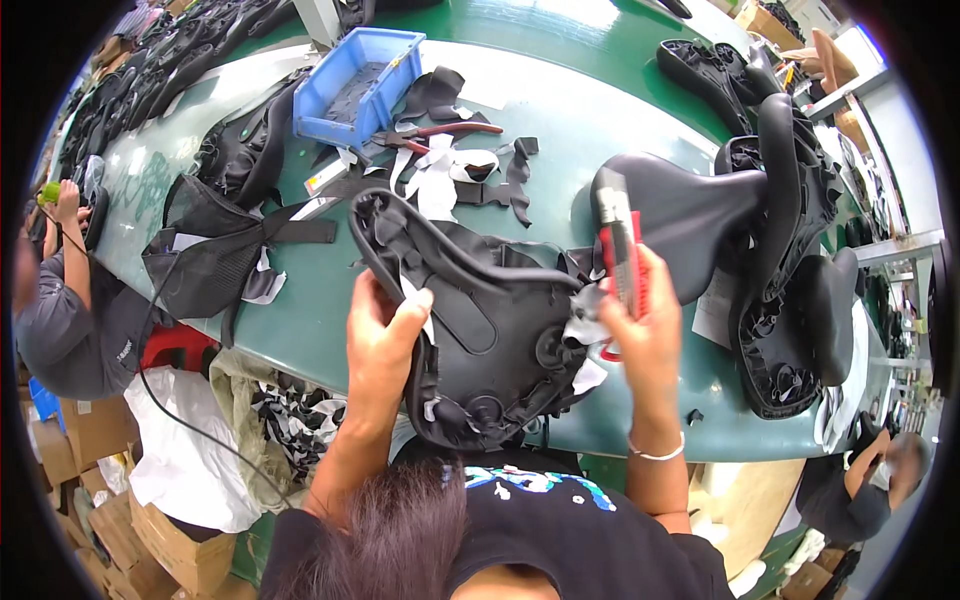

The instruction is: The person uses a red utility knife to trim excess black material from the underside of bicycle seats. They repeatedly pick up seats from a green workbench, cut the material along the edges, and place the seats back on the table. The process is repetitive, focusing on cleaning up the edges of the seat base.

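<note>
With the upturned black saddle [470,345] at the green table's [300,320] near edge, a slip of the left hand's [385,325] thumb-and-finger pinch on its left rim could let the red-and-grey tool [622,250], gripped in the right hand's [645,320] curled fingers, scuff it.

Left hand [384,328] pinching — right hand [643,325] curled in closed grip — both forearms [362,440] extended.

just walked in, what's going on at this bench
A person's left hand grips the edge of an upturned black seat. Their right hand holds up a red-and-grey tool, possibly a utility knife, at the seat's other side. Red-handled pliers lie by a blue bin; a smooth black saddle rests to the right.
</note>
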